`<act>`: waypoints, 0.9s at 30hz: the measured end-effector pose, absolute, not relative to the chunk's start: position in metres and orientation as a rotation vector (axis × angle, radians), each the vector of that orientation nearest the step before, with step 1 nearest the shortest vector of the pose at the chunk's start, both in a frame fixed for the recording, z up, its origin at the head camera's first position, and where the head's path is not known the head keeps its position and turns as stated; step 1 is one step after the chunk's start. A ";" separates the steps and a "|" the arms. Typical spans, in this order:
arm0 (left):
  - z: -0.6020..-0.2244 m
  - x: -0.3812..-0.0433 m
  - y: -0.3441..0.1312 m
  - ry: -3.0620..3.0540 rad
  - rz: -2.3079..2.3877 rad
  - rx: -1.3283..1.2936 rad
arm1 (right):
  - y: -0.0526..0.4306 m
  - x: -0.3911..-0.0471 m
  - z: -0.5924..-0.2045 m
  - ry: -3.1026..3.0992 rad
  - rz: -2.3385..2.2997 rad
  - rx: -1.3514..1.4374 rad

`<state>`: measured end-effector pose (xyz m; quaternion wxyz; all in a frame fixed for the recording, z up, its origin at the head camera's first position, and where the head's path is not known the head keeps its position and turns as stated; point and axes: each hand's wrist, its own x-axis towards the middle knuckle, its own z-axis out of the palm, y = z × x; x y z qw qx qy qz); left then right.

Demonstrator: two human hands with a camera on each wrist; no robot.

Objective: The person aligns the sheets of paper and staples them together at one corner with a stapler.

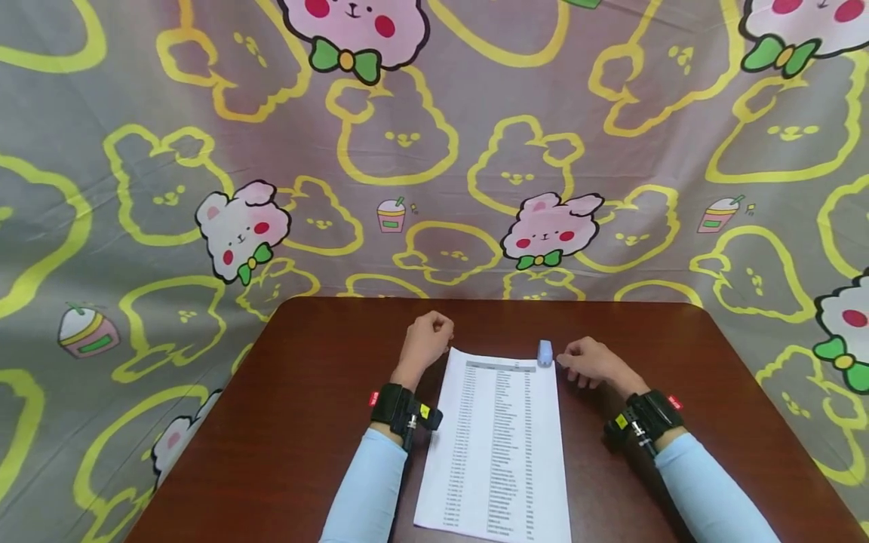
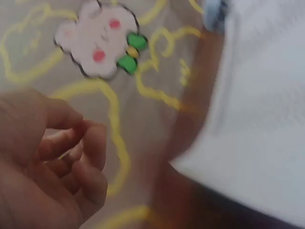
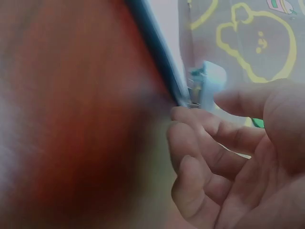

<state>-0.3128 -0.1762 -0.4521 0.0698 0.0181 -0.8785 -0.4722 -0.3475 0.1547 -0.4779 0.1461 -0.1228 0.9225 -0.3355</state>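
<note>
A stack of printed paper (image 1: 498,445), covered in rows of text, lies on the brown table. At its upper right corner is a small light blue stapler (image 1: 545,354); the stapler (image 3: 213,85) also shows beyond the right fingers in the right wrist view. My right hand (image 1: 592,360) is just right of that corner, fingers loosely bent and holding nothing. Beside the upper left corner is my left hand (image 1: 426,339), loosely curled around nothing. In the left wrist view the paper (image 2: 267,109) is apart from the left hand (image 2: 57,162).
The dark brown table (image 1: 292,422) has rounded far corners. A grey curtain (image 1: 434,151) with yellow outlines and cartoon animals hangs behind it and along both sides. Each wrist wears a black strapped camera, the left camera (image 1: 397,407) overlapping the paper's left edge.
</note>
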 end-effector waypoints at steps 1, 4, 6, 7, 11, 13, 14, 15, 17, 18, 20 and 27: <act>-0.444 -0.313 -0.171 -2.651 -1.428 0.001 | 0.156 -0.349 -0.474 2.653 -0.956 -0.364; -0.426 -0.318 -0.152 -2.728 -1.400 -0.150 | 0.158 -0.355 -0.462 2.651 -0.945 -0.383; -0.419 -0.324 -0.139 -2.788 -1.367 -0.223 | 0.157 -0.359 -0.455 2.653 -0.931 -0.414; -0.418 -0.328 -0.132 -2.817 -1.335 -0.249 | 0.156 -0.360 -0.452 2.653 -0.927 -0.424; -0.424 -0.344 -0.105 -2.927 -1.238 -0.297 | 0.151 -0.367 -0.447 2.646 -0.891 -0.473; -0.429 -0.349 -0.093 -2.987 -1.227 -0.311 | 0.149 -0.370 -0.446 2.640 -0.878 -0.462; -0.431 -0.350 -0.088 -3.019 -1.229 -0.318 | 0.147 -0.370 -0.446 2.634 -0.870 -0.460; -0.433 -0.351 -0.084 -3.046 -1.230 -0.326 | 0.146 -0.371 -0.446 2.626 -0.866 -0.454; -0.436 -0.352 -0.076 -3.093 -1.235 -0.348 | 0.145 -0.373 -0.446 2.615 -0.868 -0.441; -0.437 -0.353 -0.073 -3.112 -1.229 -0.357 | 0.145 -0.373 -0.446 2.608 -0.876 -0.433; -0.438 -0.355 -0.068 -3.140 -1.214 -0.371 | 0.145 -0.374 -0.447 2.591 -0.897 -0.421; -0.447 -0.360 -0.057 -3.192 -1.132 -0.322 | 0.148 -0.376 -0.454 2.528 -0.945 -0.398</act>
